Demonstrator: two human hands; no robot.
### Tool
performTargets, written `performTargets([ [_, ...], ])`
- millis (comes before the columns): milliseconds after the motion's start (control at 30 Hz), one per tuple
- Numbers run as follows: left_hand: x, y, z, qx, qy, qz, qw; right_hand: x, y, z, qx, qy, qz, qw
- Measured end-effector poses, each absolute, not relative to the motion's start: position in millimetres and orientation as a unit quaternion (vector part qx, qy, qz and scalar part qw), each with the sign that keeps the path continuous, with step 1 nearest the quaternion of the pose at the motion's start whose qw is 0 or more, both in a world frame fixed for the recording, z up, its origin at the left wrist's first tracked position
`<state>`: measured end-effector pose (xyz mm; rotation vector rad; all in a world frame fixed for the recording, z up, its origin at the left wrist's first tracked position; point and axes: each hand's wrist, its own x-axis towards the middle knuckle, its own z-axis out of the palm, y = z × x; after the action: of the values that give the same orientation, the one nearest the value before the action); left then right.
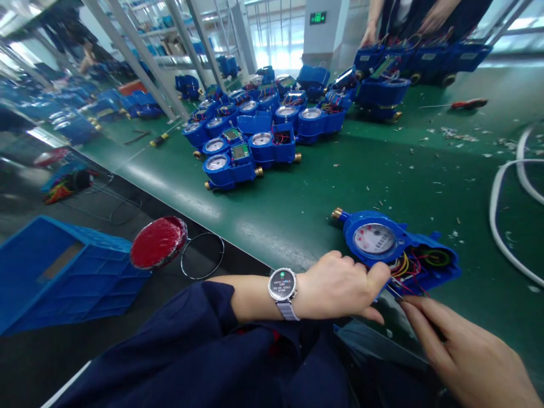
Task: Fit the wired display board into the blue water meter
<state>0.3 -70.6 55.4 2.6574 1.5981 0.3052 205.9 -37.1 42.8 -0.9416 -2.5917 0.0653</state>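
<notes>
A blue water meter (393, 243) lies on the green bench near its front edge, with a round dial, a brass fitting at its left end and an open compartment of coloured wires (419, 265) on its right. My left hand (340, 286), with a wristwatch on the wrist, grips the meter's near edge beside the wires. My right hand (459, 345) reaches in from the lower right with its fingers pinched at the wires; what lies between the fingertips is too small to tell.
Several blue meters (255, 133) stand grouped on the green bench (297, 198) farther back. Another person (425, 17) handles meters at the far right. A red-handled screwdriver (467, 103), white cable (497, 215), red stool (158, 242) and blue crate (55, 272) are nearby.
</notes>
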Motion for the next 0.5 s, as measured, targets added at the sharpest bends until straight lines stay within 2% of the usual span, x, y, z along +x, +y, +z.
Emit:
performTargets([
  [100, 2, -71, 54, 0.856, 0.506, 0.107, 0.019, 197, -38, 47, -0.275, -0.941, -0.058, 0.189],
  [200, 4, -72, 53, 0.858, 0.501, 0.112, 0.02, 192, -39, 49, -0.287, -0.932, -0.114, 0.191],
  [333, 4, -71, 55, 0.858, 0.501, 0.114, 0.016, 193, -39, 44, -0.36, -0.905, -0.119, 0.193],
  [500, 1, -71, 56, 0.857, 0.503, 0.111, 0.018, 196, -34, 36, -0.326, -0.92, -0.098, 0.196],
])
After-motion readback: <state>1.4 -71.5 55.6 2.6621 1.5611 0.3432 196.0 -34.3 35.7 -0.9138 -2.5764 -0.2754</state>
